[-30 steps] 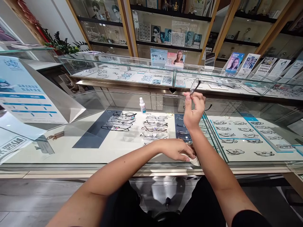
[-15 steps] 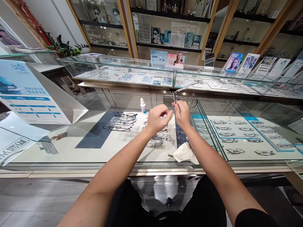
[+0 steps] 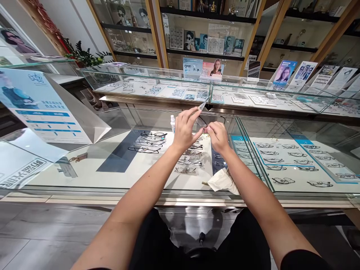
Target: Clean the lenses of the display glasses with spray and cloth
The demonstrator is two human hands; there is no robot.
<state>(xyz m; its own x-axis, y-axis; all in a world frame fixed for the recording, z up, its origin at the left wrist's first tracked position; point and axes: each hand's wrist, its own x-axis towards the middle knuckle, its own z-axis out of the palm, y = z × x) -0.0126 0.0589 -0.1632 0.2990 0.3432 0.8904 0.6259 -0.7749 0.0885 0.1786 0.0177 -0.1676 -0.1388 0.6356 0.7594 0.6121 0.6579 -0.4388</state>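
Observation:
My left hand (image 3: pixel 185 130) and my right hand (image 3: pixel 217 135) meet above the glass counter (image 3: pixel 84 176), both pinched on a thin-framed pair of glasses (image 3: pixel 203 119). One temple of the glasses sticks up past my left fingers. A white cleaning cloth (image 3: pixel 222 181) lies crumpled on the glass below my right forearm. A small white spray bottle (image 3: pixel 172 123) stands just behind my left hand, partly hidden by it.
Rows of spectacle frames (image 3: pixel 149 142) lie inside the display case under the glass. A second glass case (image 3: pixel 157 90) runs behind, with brochures (image 3: pixel 284 73) on top. A standing leaflet sign (image 3: pixel 42 108) is at left. Shelves with photos fill the back wall.
My left hand left the cloth on the counter, rose and took hold of the glasses. My right hand lowered the glasses and brought them leftward toward the left hand.

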